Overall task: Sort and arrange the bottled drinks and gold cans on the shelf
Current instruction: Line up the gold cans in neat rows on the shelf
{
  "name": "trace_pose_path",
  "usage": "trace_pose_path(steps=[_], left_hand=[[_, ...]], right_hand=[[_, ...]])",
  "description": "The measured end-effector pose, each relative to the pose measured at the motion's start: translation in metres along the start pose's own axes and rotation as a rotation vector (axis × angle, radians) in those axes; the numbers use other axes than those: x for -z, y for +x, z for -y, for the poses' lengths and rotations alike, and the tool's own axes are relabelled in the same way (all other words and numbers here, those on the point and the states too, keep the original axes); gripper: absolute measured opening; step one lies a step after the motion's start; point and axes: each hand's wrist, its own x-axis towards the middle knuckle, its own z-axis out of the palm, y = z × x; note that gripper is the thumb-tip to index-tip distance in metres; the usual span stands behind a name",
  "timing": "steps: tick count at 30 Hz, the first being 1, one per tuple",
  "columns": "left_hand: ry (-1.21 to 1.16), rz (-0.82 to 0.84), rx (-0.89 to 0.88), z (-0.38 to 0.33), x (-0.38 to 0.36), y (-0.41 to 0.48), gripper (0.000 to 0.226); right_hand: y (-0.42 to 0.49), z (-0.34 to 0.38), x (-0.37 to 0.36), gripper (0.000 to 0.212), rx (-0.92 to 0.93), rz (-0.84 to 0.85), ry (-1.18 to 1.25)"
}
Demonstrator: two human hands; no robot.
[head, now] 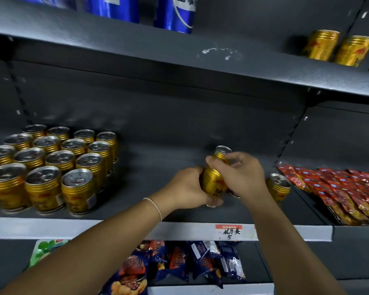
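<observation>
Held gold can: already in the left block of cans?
No: left hand and right hand hold the gold can mid-shelf, apart from the can block.

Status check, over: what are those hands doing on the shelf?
Left hand grips gold can low, right hand grips its top. Can tilted, middle of shelf. Lone can close by right wrist; grouped cans stand left.

"Where are most of the cans?"

"A block of cans [51, 167] stands on the left of the middle shelf [147, 188], in rows from near to far."

"And in the middle?"

"One can [212, 182] sits between the left hand [188, 188] and the right hand [245, 177]. A lone can [278, 186] stands just right of them."

"What's further right?"

"Snack packets [339, 188]. Two more cans [337, 47] stand on the top shelf [115, 45], far right. Bags [200, 262] lie on the bottom shelf [296, 265], under a price tag [232, 232]."
</observation>
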Motion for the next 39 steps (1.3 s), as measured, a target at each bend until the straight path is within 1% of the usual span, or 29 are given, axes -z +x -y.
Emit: trace_pose_path(steps=[2,4,5,7,9,10,12,16,18,20,21,22,24,26,27,28,31,33,36,39], left_hand=[[-0.106,0.014,0.075,0.01,0.019,-0.004,0.05],[-0.245,0.037,0.121,0.02,0.041,-0.01,0.042],[-0.303,0.044,0.141,0.024,0.052,-0.013,0.042],[-0.379,0.038,0.171,0.033,0.075,-0.019,0.046],[-0.437,0.02,0.175,0.041,0.093,-0.022,0.044],[-0.447,0.012,0.17,0.044,0.1,-0.024,0.043],[-0.389,-0.007,0.152,0.051,0.113,-0.027,0.042],[-0.03,-0.045,0.075,0.067,0.141,-0.03,0.045],[0.185,-0.061,0.041,0.076,0.158,-0.028,0.058],[0.385,-0.091,0.067,0.087,0.176,-0.024,0.075],[0.455,-0.098,0.093,0.093,0.185,-0.022,0.076],[0.507,-0.099,0.114,0.1,0.192,-0.02,0.072],[0.575,-0.088,0.143,0.113,0.203,-0.016,0.056],[0.592,-0.085,0.157,0.125,0.211,-0.012,0.04],[0.593,-0.085,0.154,0.13,0.213,-0.009,0.036],[0.598,-0.075,0.148,0.134,0.214,-0.006,0.037],[0.656,-0.011,0.146,0.144,0.214,0.004,0.058],[0.715,0.006,0.156,0.151,0.212,0.01,0.068],[0.772,0.027,0.158,0.159,0.208,0.015,0.072],[0.793,0.034,0.16,0.162,0.206,0.016,0.072]], right_hand=[[0.001,0.011,-0.014,0.065,-0.021,0.068,0.077],[-0.001,0.022,-0.026,0.059,-0.035,0.148,0.197],[-0.003,0.028,-0.031,0.057,-0.043,0.211,0.261],[-0.008,0.037,-0.043,0.06,-0.065,0.378,0.359],[-0.014,0.046,-0.059,0.063,-0.076,0.531,0.373],[-0.017,0.051,-0.068,0.06,-0.067,0.579,0.371],[-0.019,0.058,-0.084,0.051,-0.038,0.617,0.409],[-0.017,0.064,-0.116,0.044,-0.024,0.608,0.536],[-0.015,0.059,-0.139,0.038,-0.019,0.56,0.542],[-0.012,0.05,-0.164,0.037,-0.024,0.504,0.52],[-0.011,0.044,-0.177,0.039,-0.03,0.478,0.503],[-0.009,0.039,-0.189,0.04,-0.031,0.455,0.483],[-0.004,0.03,-0.212,0.042,-0.024,0.418,0.435],[0.002,0.024,-0.232,0.044,-0.007,0.388,0.397],[0.005,0.023,-0.24,0.045,0.007,0.379,0.382],[0.008,0.022,-0.247,0.047,0.021,0.373,0.367],[0.017,0.022,-0.266,0.056,0.061,0.354,0.353],[0.023,0.02,-0.276,0.061,0.08,0.328,0.349],[0.031,0.015,-0.289,0.06,0.087,0.27,0.33],[0.038,0.012,-0.296,0.054,0.095,0.234,0.278]])
